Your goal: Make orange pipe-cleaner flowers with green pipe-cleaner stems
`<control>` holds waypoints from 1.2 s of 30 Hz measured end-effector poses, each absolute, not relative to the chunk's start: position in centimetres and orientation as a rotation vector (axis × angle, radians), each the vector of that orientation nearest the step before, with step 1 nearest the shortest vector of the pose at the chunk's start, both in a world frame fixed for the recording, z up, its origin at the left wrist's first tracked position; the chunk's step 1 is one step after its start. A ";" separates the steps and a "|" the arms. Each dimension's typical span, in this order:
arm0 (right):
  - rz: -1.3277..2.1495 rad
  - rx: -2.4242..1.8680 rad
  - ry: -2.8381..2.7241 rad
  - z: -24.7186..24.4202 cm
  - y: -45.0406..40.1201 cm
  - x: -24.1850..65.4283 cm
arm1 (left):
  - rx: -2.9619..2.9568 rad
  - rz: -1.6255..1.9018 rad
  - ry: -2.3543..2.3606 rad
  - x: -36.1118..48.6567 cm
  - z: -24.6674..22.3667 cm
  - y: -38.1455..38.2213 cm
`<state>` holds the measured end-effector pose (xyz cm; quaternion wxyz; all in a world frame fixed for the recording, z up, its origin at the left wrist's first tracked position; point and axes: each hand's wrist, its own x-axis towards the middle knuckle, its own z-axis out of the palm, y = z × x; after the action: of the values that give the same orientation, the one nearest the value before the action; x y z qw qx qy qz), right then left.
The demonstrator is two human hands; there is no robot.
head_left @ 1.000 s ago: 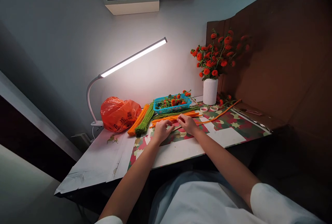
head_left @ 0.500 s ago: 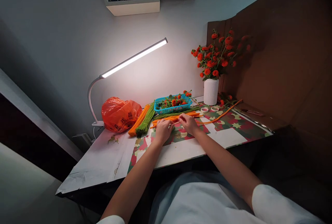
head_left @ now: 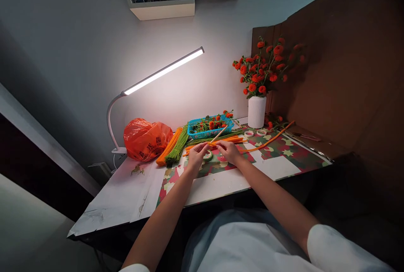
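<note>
My left hand (head_left: 197, 156) is closed, its fingertips pinching the lower end of a thin pale wooden stick (head_left: 220, 133) that slants up to the right. Close beside it, my right hand (head_left: 229, 153) pinches what looks like an orange pipe cleaner (head_left: 213, 144) at the foot of the stick. Whether the pipe cleaner wraps around the stick is too small to tell. Loose orange pipe cleaners (head_left: 237, 139) lie just behind the fingers. Below the fingertips, a roll of green tape (head_left: 208, 156) rests on the table, partly covered by my left hand.
A blue basket (head_left: 193, 132) holds orange flowers. Left of it lie green (head_left: 177, 148) and orange (head_left: 166, 148) pipe cleaner bundles, an orange plastic bag (head_left: 143, 139) and a lamp (head_left: 164, 71). Rightward stand tape rolls (head_left: 249, 133) and a white vase (head_left: 256, 112) of flowers. Cardboard (head_left: 334, 66) walls the right.
The wooden stick has tilted up and now shows above my fingers. My left hand has turned and shifted slightly, uncovering the green tape roll. My right hand has barely moved.
</note>
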<state>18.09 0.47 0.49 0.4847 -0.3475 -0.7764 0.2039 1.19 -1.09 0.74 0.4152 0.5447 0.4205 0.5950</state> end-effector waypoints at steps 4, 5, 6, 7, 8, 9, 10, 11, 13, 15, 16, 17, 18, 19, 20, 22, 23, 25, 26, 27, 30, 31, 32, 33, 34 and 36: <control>0.564 -0.823 -1.869 0.1 0.7 18.0 | 1.402 1.412 1.056 1.1 0.6 -1.3; 0.577 -0.826 -1.862 0.0 0.8 17.9 | 1.405 1.395 1.057 1.1 0.5 -1.3; 0.586 -0.833 -1.859 0.0 0.8 17.9 | 1.410 1.373 1.056 1.1 0.5 -1.3; 0.589 -0.839 -1.858 -0.1 0.7 17.9 | 1.422 1.346 1.052 1.1 0.4 -1.3; 0.591 -0.847 -1.862 -0.1 0.7 17.9 | 1.441 1.319 1.048 1.1 0.3 -1.2; 0.589 -0.857 -1.868 0.0 0.6 17.9 | 1.468 1.300 1.041 1.1 0.2 -1.2; 0.585 -0.866 -1.877 0.0 0.6 17.9 | 1.499 1.292 1.034 1.2 0.2 -1.1; 0.582 -0.871 -1.889 0.0 0.5 17.9 | 1.529 1.295 1.026 1.2 0.1 -1.1; 0.586 -0.865 -1.914 0.1 0.4 17.9 | 1.557 1.320 1.014 1.3 0.0 -1.0; 0.597 -0.854 -1.942 0.0 0.4 17.9 | 1.539 1.333 1.004 1.5 0.1 -1.1; 0.599 -0.855 -1.958 0.0 0.4 17.9 | 1.519 1.332 1.002 1.5 0.1 -1.1; 0.595 -0.861 -1.972 0.0 0.5 17.9 | 1.499 1.331 1.004 1.6 0.2 -1.2; 0.584 -0.867 -1.986 -0.1 0.6 17.9 | 1.486 1.329 1.010 1.6 0.3 -1.4; 0.569 -0.873 -1.997 -0.1 0.7 17.9 | 1.480 1.326 1.020 1.7 0.4 -1.5; 0.554 -0.877 -2.005 -0.2 0.8 17.9 | 1.482 1.320 1.032 1.7 0.5 -1.6; 0.535 -0.886 -2.012 -0.3 0.9 17.9 | 1.490 1.306 1.059 1.8 0.7 -1.9; 0.532 -0.888 -2.014 -0.4 1.0 17.9 | 1.483 1.300 1.068 1.9 0.7 -1.9; 0.529 -0.881 -2.017 -0.5 1.1 17.9 | 1.445 1.292 1.065 1.9 0.8 -1.9; 0.529 -0.873 -2.018 -0.5 1.1 17.9 | 1.419 1.292 1.054 1.9 0.7 -1.9; 0.533 -0.865 -2.019 -0.5 1.1 17.9 | 1.397 1.292 1.041 1.9 0.7 -1.8; 0.548 -0.868 -2.024 -0.5 1.1 17.9 | 1.374 1.298 1.005 1.9 0.6 -1.6; 0.552 -0.872 -2.027 -0.5 1.1 17.9 | 1.376 1.302 0.996 1.9 0.6 -1.6; 0.554 -0.873 -2.032 -0.4 1.1 17.9 | 1.378 1.304 0.985 1.9 0.5 -1.5; 0.556 -0.872 -2.036 -0.5 1.1 17.9 | 1.379 1.305 0.972 1.9 0.5 -1.5; 0.560 -0.868 -2.038 -0.5 1.2 17.9 | 1.379 1.307 0.957 1.9 0.5 -1.5; 0.572 -0.858 -2.041 -0.5 1.2 17.8 | 1.378 1.310 0.933 1.9 0.4 -1.4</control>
<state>17.83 1.22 -0.53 0.4145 -0.3414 -0.8123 0.2276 1.92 -1.37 0.38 0.4899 0.5671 0.3840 0.5394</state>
